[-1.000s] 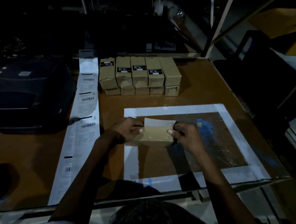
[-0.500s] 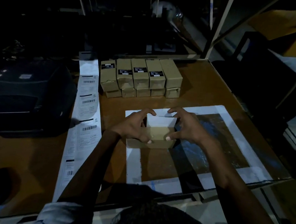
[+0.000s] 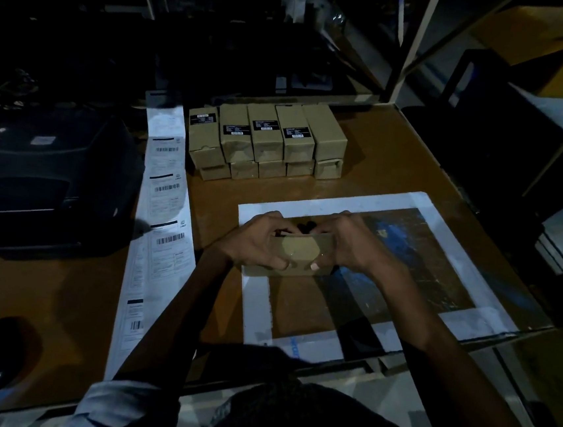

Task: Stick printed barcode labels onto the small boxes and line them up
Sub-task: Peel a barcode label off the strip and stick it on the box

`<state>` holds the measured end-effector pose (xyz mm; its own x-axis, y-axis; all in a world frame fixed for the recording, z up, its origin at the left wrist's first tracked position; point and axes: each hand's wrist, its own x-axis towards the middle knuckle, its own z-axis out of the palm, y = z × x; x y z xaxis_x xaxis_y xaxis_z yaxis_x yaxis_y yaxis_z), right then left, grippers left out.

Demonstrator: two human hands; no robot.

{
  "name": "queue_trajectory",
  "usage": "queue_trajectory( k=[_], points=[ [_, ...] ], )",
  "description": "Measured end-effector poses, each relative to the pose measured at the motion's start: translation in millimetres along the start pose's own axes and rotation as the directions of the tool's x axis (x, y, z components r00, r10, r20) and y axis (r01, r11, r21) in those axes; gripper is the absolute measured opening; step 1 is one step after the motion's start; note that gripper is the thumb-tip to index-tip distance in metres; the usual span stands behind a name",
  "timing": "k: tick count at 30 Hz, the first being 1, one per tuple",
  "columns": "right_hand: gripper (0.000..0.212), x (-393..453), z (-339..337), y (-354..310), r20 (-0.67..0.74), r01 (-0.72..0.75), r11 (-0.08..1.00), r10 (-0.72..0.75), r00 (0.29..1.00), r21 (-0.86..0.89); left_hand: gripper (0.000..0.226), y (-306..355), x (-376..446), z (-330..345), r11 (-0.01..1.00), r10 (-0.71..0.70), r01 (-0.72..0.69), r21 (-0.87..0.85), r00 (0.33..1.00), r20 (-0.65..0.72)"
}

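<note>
1. At the centre of the table, on the white-bordered mat, with the small box held between both hands: keep it low over the mat rather than lifting it further.
2. Left hand at the box's 9 o'clock end, right hand at its 3 o'clock end, fingers of each curled and clamped round the cardboard, thumbs on the near face. Hold that even two-sided grip so the box does not twist.
3. Label on this box not visible from here; cannot tell whether it is stuck down. If still loose, probably best pressed from the middle outward to avoid creases.
4. Toward 12 o'clock, well apart from the hands: two-tier row of boxes. Aim to set this one square against the row's end, same face up.
5. At 9 o'clock: label strip, beside the printer. Keep sleeves off it.
</note>
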<state>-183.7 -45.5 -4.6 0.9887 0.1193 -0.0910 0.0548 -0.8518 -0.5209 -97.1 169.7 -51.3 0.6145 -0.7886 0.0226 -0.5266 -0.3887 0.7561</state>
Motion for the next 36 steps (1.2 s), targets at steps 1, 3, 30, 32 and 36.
queue_trajectory(
  k=[1, 3, 30, 32, 36],
  points=[
    [0.061, 0, 0, 0, 0.005, -0.007, 1.000, 0.007, 1.000, 0.007, 0.059, -1, 0, 1, 1.000, 0.009, -0.009, 0.005, 1.000, 0.001],
    [0.059, 0, 1, -1, 0.014, -0.011, 1.000, 0.011, 1.000, 0.007, 0.062, -3, 0, 5, 1.000, 0.020, -0.020, 0.018, 1.000, 0.000],
    [0.055, -27, 42, 19, -0.187, 0.129, 0.947, -0.189, 0.964, -0.295, 0.054, -16, 0, 16, 0.968, 0.090, -0.065, 0.244, 0.992, -0.092],
    [0.046, -33, 55, 22, -0.281, 0.149, 0.948, -0.230, 0.932, -0.282, 0.051, -15, -1, 16, 0.959, 0.091, -0.064, 0.277, 0.992, -0.085],
    [0.037, -37, 81, 28, -0.508, 0.177, 0.958, -0.270, 0.818, -0.224, 0.037, -12, -5, 20, 0.964, 0.100, -0.076, 0.254, 0.991, -0.086]
  ],
)
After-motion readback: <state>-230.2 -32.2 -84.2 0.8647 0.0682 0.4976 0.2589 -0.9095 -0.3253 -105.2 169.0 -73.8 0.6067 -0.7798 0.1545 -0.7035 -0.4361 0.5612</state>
